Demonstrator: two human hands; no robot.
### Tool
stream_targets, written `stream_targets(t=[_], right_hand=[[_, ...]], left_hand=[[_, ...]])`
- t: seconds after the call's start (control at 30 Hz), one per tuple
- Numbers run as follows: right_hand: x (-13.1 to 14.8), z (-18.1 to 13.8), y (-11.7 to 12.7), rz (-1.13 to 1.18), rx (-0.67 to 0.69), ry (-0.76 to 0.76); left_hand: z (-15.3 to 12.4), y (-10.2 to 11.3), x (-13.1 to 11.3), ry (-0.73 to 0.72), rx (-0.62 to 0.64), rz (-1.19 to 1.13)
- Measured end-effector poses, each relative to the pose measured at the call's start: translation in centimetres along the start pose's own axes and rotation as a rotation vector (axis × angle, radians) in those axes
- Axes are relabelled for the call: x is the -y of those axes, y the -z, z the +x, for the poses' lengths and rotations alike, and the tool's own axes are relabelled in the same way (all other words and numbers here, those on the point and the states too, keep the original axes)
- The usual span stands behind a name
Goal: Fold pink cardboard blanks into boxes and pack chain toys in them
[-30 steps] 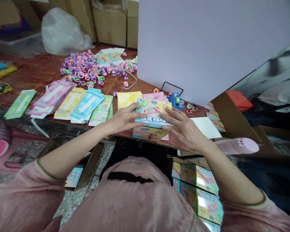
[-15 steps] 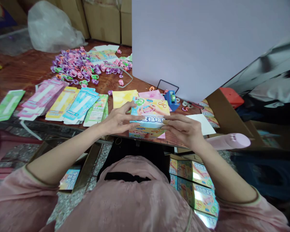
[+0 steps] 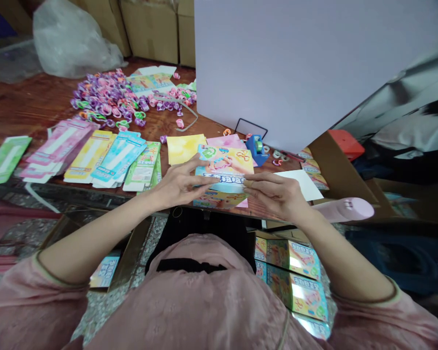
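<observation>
A colourful printed cardboard box [image 3: 224,167] stands at the table's front edge, straight ahead of me. My left hand [image 3: 180,182] grips its left side, fingers on the top and front edge. My right hand [image 3: 277,192] is closed at the box's right front edge, thumb and fingertips pressed together there. Whether a small piece of something sits between those fingertips is hidden. Behind the box lie a yellow card [image 3: 185,147] and a pink card [image 3: 222,141]. A blue tape dispenser [image 3: 257,151] stands just beyond its right back corner.
Fanned stacks of pink cards [image 3: 60,143], yellow cards [image 3: 89,155] and blue cards [image 3: 118,158] lie on the left. Farther back is a heap of coiled bands [image 3: 109,97]. A lilac bottle [image 3: 345,210] lies right, below a large pale panel [image 3: 277,63]. More printed boxes [image 3: 306,291] sit below.
The view has shifted slightly, so the table's things appear a little farther left. Both hands stay at the box, and the left fingers have moved slightly along its front edge.
</observation>
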State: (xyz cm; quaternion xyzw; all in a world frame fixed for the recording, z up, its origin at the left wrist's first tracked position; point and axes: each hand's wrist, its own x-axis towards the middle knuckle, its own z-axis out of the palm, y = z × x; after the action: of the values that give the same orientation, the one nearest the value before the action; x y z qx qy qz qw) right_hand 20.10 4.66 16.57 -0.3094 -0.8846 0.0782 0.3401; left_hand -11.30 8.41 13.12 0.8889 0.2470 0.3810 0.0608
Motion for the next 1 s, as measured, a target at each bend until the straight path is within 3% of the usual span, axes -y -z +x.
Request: stream_targets(t=[0.3,0.67,0.8,1.0], right_hand=[[-0.2,-0.1,0.3,-0.003,0.037,-0.005],[-0.4,-1.3,0.7,-0.046,0.118,0.026],[-0.3,-1.9,0.2,-0.074,0.103,0.045],[0.0,-3.3,-1.7,-0.122,0.019,0.054]], left_hand=[[0.1,0.7,0.3,-0.023,0.062,0.04],[-1.1,0.1,0.5,-0.072,0.04,0.06],[-0.7,-1.2,0.1,-0.075,-0.033,0.117],[-0.2,-4.2,-0.8,-0.084,-0.021,0.153]])
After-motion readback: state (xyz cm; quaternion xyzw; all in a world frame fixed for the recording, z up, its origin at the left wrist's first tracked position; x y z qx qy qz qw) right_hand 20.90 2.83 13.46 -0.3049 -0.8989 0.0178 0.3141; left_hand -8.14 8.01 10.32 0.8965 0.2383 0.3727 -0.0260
